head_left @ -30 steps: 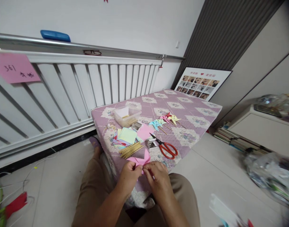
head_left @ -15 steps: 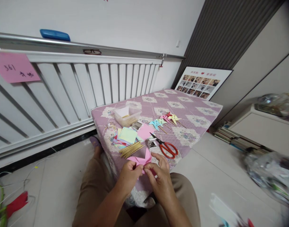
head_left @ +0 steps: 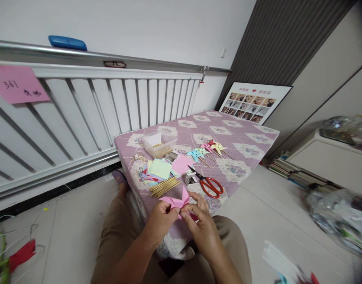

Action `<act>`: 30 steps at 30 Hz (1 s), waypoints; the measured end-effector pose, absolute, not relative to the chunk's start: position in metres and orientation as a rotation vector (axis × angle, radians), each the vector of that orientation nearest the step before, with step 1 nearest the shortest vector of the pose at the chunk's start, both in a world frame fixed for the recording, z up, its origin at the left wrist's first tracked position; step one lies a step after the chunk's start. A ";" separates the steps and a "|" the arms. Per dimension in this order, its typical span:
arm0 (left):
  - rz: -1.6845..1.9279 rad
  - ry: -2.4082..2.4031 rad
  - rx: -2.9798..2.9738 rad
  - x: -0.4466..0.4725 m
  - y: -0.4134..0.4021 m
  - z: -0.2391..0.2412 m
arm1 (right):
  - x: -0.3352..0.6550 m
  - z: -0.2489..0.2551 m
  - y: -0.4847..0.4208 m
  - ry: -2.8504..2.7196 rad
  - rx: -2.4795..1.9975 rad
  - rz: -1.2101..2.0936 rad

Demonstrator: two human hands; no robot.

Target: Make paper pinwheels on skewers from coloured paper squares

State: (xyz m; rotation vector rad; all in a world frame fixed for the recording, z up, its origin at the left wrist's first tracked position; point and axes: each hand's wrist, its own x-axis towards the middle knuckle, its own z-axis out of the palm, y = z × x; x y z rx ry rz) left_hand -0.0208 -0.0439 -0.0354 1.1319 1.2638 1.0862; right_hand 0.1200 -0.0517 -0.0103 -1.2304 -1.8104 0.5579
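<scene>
Clamps fingers of left hand (head_left: 161, 219) and right hand (head_left: 200, 221) on 1 pink paper pinwheel (head_left: 178, 202). Holds it above the near end of the flowered cloth (head_left: 181, 141), just beside sticks (head_left: 165, 187) and near red-handled scissors (head_left: 202, 179).

Hands nearly meeting: The left hand (head_left: 161, 216) and right hand (head_left: 202, 219) come within a hair of each other, the left thumb (head_left: 174, 213) pressed toward curled fingers (head_left: 162, 206), the right thumb (head_left: 187, 221) and index finger (head_left: 191, 208) pinched. The left forearm (head_left: 136, 250) and right forearm (head_left: 221, 256) slant inward from the near side, bare, over parted legs (head_left: 112, 232).
</scene>
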 end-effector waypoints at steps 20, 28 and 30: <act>1.114 1.295 1.176 -0.022 -0.044 -0.041 | 0.107 -0.031 -0.051 -1.215 -1.181 1.028; 1.149 1.422 1.289 -0.023 -0.044 -0.037 | 0.113 -0.025 -0.053 -1.355 -1.165 1.147; 1.176 1.414 1.296 -0.023 -0.045 -0.035 | 0.115 -0.028 -0.053 -1.341 -1.175 1.163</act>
